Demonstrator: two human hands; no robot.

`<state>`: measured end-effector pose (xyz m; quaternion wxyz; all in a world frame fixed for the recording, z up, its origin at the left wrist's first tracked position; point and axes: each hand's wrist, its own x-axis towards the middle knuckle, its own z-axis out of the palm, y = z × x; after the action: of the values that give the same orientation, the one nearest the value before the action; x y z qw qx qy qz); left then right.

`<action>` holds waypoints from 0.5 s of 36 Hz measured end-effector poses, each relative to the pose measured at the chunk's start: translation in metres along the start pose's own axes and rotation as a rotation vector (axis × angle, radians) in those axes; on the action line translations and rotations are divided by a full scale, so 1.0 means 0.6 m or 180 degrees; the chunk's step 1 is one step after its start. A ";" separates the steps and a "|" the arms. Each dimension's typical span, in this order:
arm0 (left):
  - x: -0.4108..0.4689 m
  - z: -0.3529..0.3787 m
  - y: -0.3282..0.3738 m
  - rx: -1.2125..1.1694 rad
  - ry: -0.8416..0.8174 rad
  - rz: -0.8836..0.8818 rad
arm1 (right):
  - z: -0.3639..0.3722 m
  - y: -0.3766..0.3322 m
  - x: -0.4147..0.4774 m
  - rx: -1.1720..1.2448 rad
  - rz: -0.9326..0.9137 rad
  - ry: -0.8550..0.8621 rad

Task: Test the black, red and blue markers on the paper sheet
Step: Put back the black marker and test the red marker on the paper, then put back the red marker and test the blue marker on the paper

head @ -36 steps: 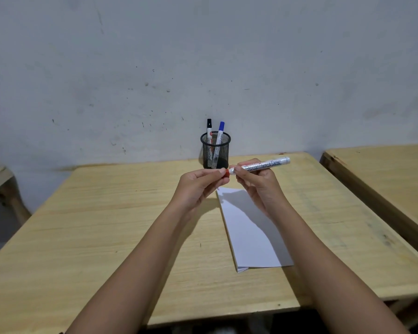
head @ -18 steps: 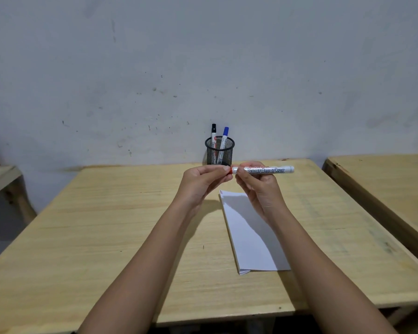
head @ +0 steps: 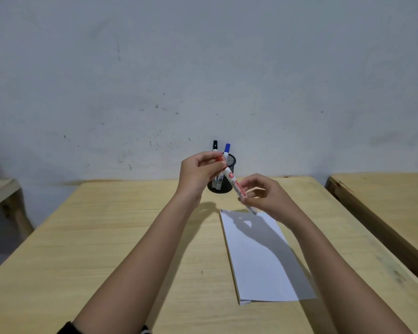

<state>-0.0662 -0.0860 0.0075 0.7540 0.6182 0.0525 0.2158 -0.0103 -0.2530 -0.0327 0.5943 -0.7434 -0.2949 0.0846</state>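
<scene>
The red marker (head: 234, 183), white-bodied with red lettering, is held tilted above the table between both hands. My left hand (head: 198, 173) pinches its red cap end at the upper left. My right hand (head: 266, 196) grips the lower end of the barrel. Behind them a black mesh pen cup (head: 223, 186) holds the black marker (head: 214, 145) and the blue marker (head: 227, 148), caps up. The white paper sheet (head: 258, 256) lies flat on the wooden table (head: 106, 237), below and in front of my right hand.
A second wooden table (head: 384, 201) stands close at the right, with a narrow gap between. A wooden bench edge (head: 0, 191) shows at the far left. A scuffed grey wall rises right behind the table.
The marker has swung from lying level to a steep tilt, cap end up toward the left. My left hand rose with the cap end and my right hand dropped toward the paper.
</scene>
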 end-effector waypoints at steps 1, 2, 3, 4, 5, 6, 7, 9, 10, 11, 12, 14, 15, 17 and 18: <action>0.005 0.005 -0.001 0.0073 -0.0010 0.0036 | 0.003 -0.003 0.007 -0.0239 0.0020 -0.0051; 0.010 0.007 -0.002 0.0126 -0.0015 0.0066 | 0.004 -0.005 0.014 -0.0462 0.0036 -0.0095; 0.016 0.009 -0.003 0.0148 -0.0008 0.0085 | 0.004 -0.007 0.021 -0.0645 0.0034 -0.0141; 0.023 0.008 -0.005 0.0161 0.0017 0.0093 | 0.002 -0.009 0.029 -0.0790 0.0015 -0.0175; 0.030 0.006 -0.007 0.0202 0.0059 0.0104 | -0.001 -0.009 0.038 -0.0887 -0.0011 -0.0180; 0.039 0.002 -0.011 0.0286 0.0117 0.0123 | -0.004 -0.010 0.048 -0.0929 -0.0045 -0.0137; 0.047 -0.004 -0.014 0.0405 0.0172 0.0156 | -0.009 -0.007 0.058 -0.0923 -0.0074 -0.0038; 0.061 -0.016 -0.025 0.0817 0.0246 0.0259 | -0.016 -0.003 0.082 -0.0765 -0.0125 0.0286; 0.067 -0.021 -0.033 0.1103 0.0264 0.0298 | -0.019 -0.001 0.094 -0.0655 -0.0164 0.0462; 0.073 -0.025 -0.042 0.1386 0.0252 0.0315 | -0.021 -0.001 0.106 -0.0561 -0.0213 0.0612; 0.080 -0.029 -0.053 0.1656 0.0209 0.0307 | -0.022 -0.002 0.118 -0.0493 -0.0271 0.0731; 0.094 -0.032 -0.077 0.2092 0.0085 0.0240 | -0.021 -0.001 0.143 -0.0430 -0.0363 0.0930; 0.100 -0.033 -0.088 0.2241 0.0040 0.0196 | -0.019 0.001 0.156 -0.0394 -0.0381 0.1021; 0.115 -0.032 -0.109 0.2447 0.0010 0.0113 | -0.013 0.008 0.180 -0.0215 -0.0397 0.1155; 0.123 -0.031 -0.119 0.2499 0.0011 0.0071 | -0.010 0.012 0.191 -0.0102 -0.0397 0.1207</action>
<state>0.0122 -0.0505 -0.0513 0.4577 0.8598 0.1256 0.1886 0.0880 -0.1972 -0.0119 0.6313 -0.7357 -0.2245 -0.0986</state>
